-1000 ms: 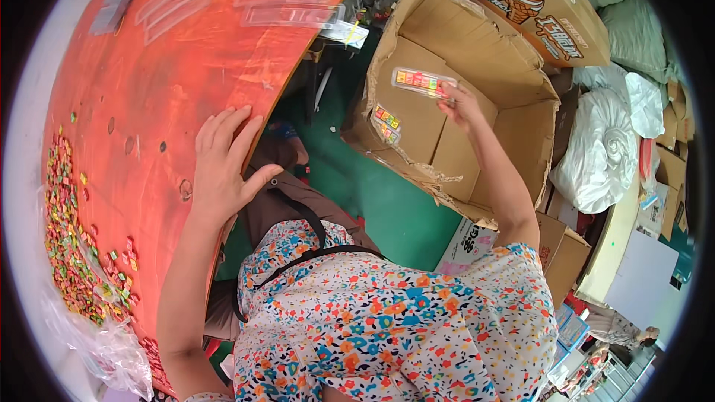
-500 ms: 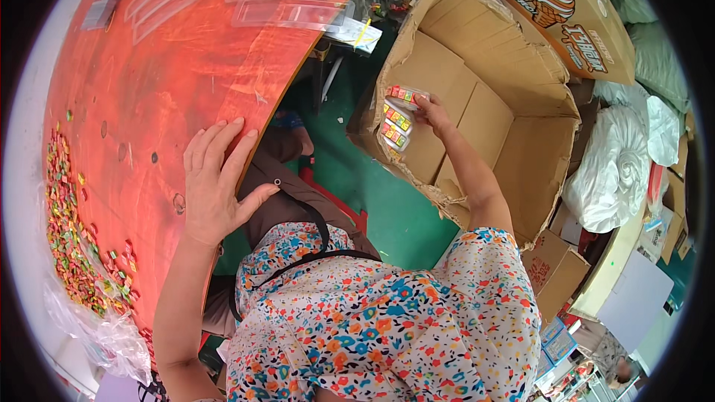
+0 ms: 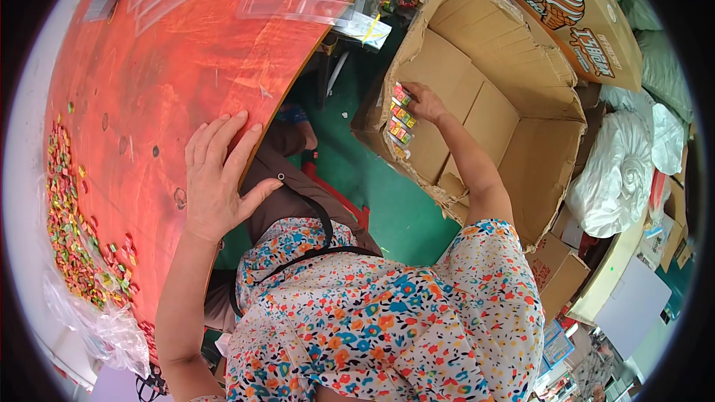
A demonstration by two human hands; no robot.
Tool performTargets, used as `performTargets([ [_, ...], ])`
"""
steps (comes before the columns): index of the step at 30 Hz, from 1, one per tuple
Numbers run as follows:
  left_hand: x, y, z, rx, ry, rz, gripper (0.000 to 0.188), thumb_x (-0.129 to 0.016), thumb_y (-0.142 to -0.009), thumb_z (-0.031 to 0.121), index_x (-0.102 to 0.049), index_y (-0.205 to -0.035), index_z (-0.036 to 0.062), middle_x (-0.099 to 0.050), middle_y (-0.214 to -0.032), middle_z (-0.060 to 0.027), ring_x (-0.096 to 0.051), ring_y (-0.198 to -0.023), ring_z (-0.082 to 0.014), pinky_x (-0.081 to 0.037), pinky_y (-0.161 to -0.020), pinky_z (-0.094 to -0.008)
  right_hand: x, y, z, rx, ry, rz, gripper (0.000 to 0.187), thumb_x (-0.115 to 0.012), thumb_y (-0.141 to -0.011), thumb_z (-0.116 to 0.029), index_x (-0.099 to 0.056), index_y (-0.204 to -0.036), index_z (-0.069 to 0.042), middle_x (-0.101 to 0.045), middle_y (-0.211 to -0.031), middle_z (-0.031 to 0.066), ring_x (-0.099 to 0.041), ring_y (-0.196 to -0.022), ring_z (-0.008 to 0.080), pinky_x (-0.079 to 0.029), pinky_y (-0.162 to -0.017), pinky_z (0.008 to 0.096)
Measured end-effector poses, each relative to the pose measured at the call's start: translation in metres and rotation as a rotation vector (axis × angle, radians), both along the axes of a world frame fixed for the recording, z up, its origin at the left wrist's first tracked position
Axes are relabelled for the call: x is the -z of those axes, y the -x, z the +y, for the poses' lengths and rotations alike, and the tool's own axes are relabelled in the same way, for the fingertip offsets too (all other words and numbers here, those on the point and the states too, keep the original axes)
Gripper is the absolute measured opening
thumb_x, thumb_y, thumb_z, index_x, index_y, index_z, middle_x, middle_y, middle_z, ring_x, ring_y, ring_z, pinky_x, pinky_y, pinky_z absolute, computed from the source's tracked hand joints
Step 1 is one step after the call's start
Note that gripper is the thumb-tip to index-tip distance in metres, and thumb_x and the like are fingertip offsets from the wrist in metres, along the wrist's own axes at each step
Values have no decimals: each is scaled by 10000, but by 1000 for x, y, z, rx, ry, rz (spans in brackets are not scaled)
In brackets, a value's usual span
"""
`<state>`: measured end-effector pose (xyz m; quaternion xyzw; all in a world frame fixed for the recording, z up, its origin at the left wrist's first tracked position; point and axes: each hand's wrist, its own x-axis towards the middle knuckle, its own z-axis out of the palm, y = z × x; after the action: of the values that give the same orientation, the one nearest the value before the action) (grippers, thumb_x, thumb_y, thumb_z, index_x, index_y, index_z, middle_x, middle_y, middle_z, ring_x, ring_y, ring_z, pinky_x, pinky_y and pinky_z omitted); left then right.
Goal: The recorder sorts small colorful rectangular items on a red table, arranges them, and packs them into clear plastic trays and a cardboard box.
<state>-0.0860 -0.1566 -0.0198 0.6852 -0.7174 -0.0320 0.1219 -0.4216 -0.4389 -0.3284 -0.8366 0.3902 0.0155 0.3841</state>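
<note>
My left hand point(image 3: 218, 182) lies on the edge of the red table point(image 3: 201, 67), fingers spread and thumb out, holding nothing. Inside the large open cardboard box point(image 3: 488, 115), my right hand point(image 3: 427, 103) reaches to the left wall. Its fingers are curled on the end of a clear pack of small colourful wrapped pieces point(image 3: 401, 94), the top one in a row. Several similar packs point(image 3: 400, 126) lie below it along that wall. The fingertips are partly hidden behind the back of the hand.
A heap of small colourful wrapped pieces point(image 3: 67, 208) lies at the table's far left, beside crumpled clear plastic film point(image 3: 100, 331). Clear plastic trays point(image 3: 298, 6) sit at the table's back. A printed carton point(image 3: 570, 18) and a white plastic bag point(image 3: 614, 171) stand right of the box.
My right hand has moved slightly up and left with the pack, which now sits against the box's left wall in line with the others. The left hand stays on the table edge.
</note>
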Motion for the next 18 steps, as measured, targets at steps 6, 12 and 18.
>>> performTargets([
  [6, 3, 1, -5, 5, 17, 10, 750, -749, -752, 488, -541, -1377, 130, -480, -1435, -92, -435, -1315, -322, -312, -1106, -505, -11, -1, -8, -96, 11, 93, 665, -565, -748, -107, -500, -1410, -84, -597, -1291, 184, -602, -1134, 339, -488, -993, 379],
  [12, -7, -8, 4, -28, 10, 17, 723, -727, -770, 496, -546, -1358, 116, -508, -1373, -120, -465, -1276, -340, -339, -1079, -529, -8, -11, -6, 90, -115, -1, 610, -569, -838, -154, -466, -1419, 2, -658, -1161, 178, -642, -1049, 235, -510, -920, 345],
  [18, 13, -4, 1, 55, 132, 147, 646, -665, -832, 515, -543, -1311, 99, -514, -1346, -132, -486, -1256, -314, -340, -1085, -506, -69, 38, -77, 314, -35, -481, 443, -570, -994, -125, -484, -1420, -35, -573, -1345, 98, -554, -1215, 217, -464, -1019, 349],
])
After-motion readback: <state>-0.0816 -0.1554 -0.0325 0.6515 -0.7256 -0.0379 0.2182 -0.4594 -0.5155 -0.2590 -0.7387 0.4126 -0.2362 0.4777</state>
